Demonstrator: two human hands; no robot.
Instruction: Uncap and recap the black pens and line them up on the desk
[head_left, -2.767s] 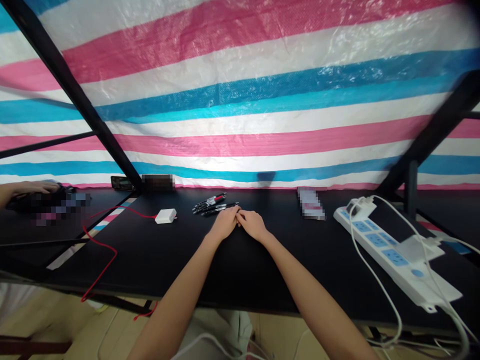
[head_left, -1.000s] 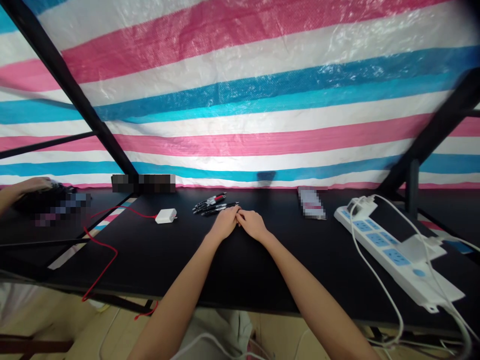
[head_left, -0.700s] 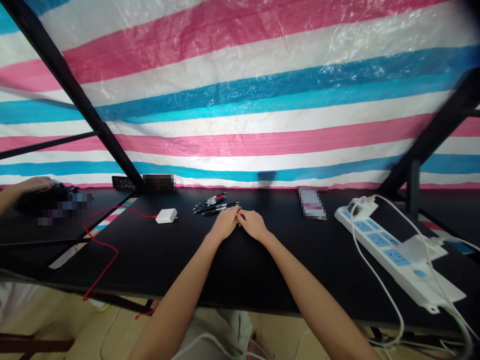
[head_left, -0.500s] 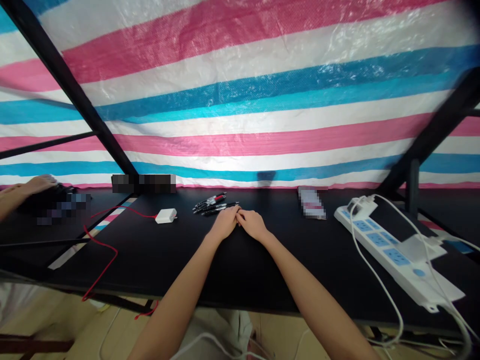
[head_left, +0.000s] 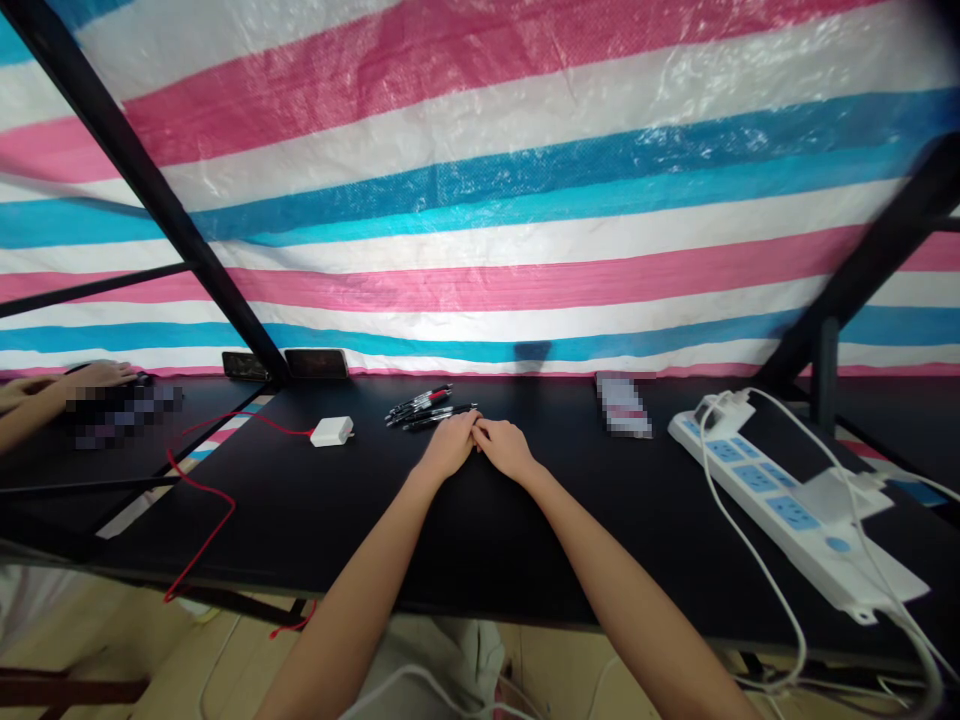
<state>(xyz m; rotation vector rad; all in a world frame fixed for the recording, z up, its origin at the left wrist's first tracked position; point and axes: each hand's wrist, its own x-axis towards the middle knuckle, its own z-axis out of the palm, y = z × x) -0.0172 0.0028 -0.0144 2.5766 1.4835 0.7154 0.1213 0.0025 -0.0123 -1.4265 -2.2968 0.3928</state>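
Note:
My left hand and my right hand lie palm down on the black table, near its middle. Their fingertips touch each other. The fingers are loosely stretched and I see nothing held in either hand. Just beyond my left fingertips lies a small bunch of black and red pens, close to the hand but apart from it.
A white charger with a red cable lies to the left. A white and blue power strip with white cords sits at the right. Two phones lean at the back. Another person's hand rests at the far left.
My hands have not moved. The other person's hand at the far left has shifted slightly to the right.

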